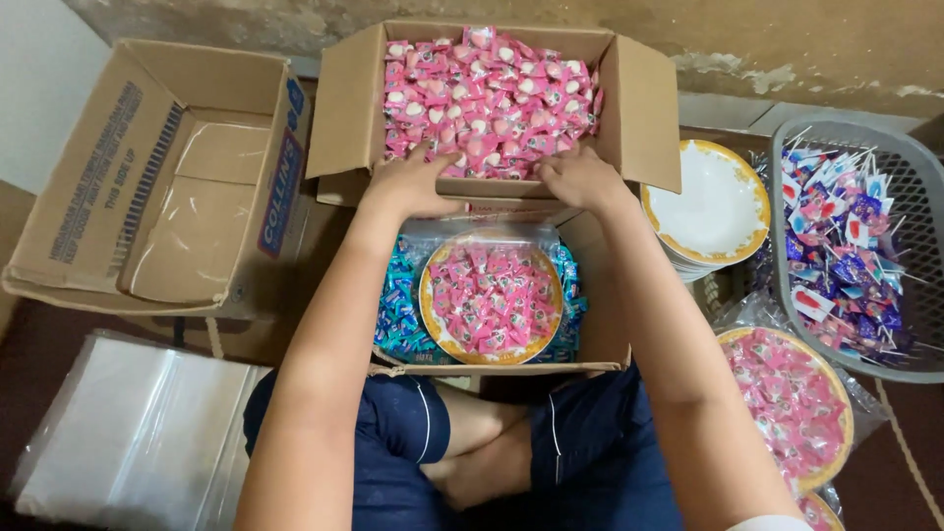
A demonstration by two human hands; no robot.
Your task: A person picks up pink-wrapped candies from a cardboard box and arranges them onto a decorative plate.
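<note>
Left hand (pixel 411 184) and right hand (pixel 580 177), fingers curled, dig into box (pixel 349 108) of pink wrapped candies (pixel 487 93): light, loose, slippery; best scooped in handfuls.

Bare arms, navy shorts (pixel 413 433) with thin white piping, possibly a white sleeve (pixel 777 523).

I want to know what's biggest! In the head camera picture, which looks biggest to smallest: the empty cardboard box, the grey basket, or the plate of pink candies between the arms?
1. Empty cardboard box
2. Grey basket
3. Plate of pink candies
</note>
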